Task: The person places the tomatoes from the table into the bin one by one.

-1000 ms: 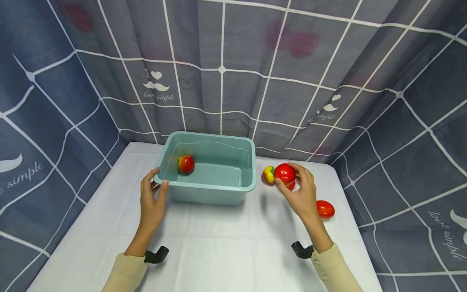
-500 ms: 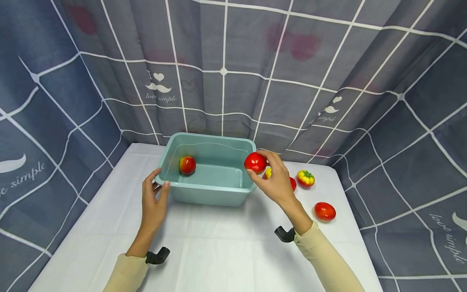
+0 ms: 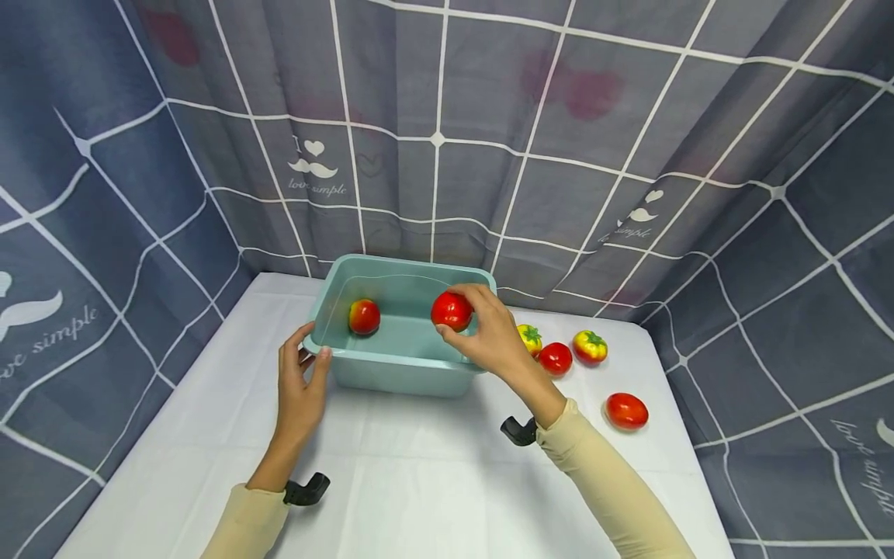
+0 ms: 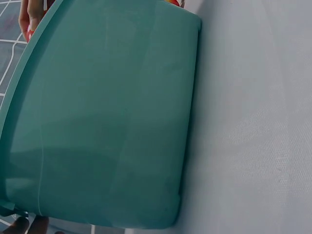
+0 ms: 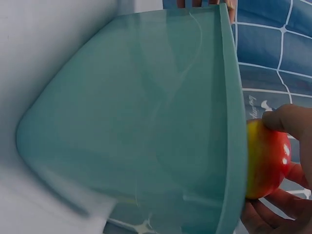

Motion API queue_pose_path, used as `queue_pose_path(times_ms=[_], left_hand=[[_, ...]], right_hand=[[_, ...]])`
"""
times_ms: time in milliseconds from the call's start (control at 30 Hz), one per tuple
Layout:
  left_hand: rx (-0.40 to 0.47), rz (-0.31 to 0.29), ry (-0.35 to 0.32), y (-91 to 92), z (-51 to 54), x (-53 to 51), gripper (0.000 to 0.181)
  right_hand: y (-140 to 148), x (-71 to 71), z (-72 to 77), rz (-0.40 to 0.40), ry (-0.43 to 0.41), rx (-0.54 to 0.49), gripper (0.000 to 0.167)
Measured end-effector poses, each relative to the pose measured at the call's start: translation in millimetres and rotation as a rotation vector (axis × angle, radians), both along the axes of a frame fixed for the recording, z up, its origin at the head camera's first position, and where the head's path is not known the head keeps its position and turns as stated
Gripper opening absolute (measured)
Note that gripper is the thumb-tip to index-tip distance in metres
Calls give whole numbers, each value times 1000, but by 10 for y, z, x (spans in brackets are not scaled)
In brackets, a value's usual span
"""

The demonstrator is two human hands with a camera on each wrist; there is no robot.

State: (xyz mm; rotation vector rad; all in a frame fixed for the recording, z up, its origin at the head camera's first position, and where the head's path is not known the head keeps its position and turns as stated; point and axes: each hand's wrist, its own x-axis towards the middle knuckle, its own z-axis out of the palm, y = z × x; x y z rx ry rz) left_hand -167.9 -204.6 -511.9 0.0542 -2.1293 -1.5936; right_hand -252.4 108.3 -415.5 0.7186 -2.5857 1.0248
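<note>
A red fruit (image 3: 452, 311) is pinched between the thumb and fingers of my right hand (image 3: 489, 334), over the right part of the teal tub (image 3: 401, 374). In the right wrist view the same fruit (image 5: 268, 158) shows a yellow side, held by the right hand (image 5: 290, 170) beyond the tub's rim (image 5: 235, 117). My left hand (image 3: 302, 392) grips the tub's front left corner, thumb on the front. Its fingertips (image 4: 34, 225) appear at the bottom of the left wrist view. Inside the tub, at the left, lies a red and yellow fruit (image 3: 365, 317).
Right of the tub, on the white cloth (image 3: 419, 489), lie a yellow-green fruit (image 3: 529, 338), a round red one (image 3: 556, 359), another yellow one (image 3: 590, 347) and, nearer, an oval red one (image 3: 626, 411). A checked curtain (image 3: 391, 178) stands behind and at both sides.
My right hand has carried the red fruit left, from above the fruits on the cloth to over the tub. The left hand has kept its grip on the tub's corner.
</note>
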Motion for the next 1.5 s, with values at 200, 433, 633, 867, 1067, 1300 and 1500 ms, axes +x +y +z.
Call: queue_pose_path(times_ms=[200, 433, 633, 867, 1067, 1300, 1500], left_hand=[[-6, 0, -1, 2, 12, 9, 54], [-6, 4, -16, 4, 18, 15, 55], [-8, -2, -22, 23, 24, 20, 54], [-3, 0, -22, 26, 37, 25, 55], [-4, 2, -14, 22, 33, 21, 54], [2, 7, 0, 20, 16, 14, 54], [4, 5, -1, 16, 15, 13, 54]], right_hand=[[-94, -22, -14, 10, -22, 23, 57], [-175, -98, -24, 43, -28, 57, 56], [-191, -123, -34, 45, 2, 65, 57], [-206, -133, -18, 57, 19, 44, 62], [-162, -120, -35, 57, 24, 31, 63], [22, -76, -94, 8, 19, -30, 58], [366, 4, -203, -80, 11, -142, 50]])
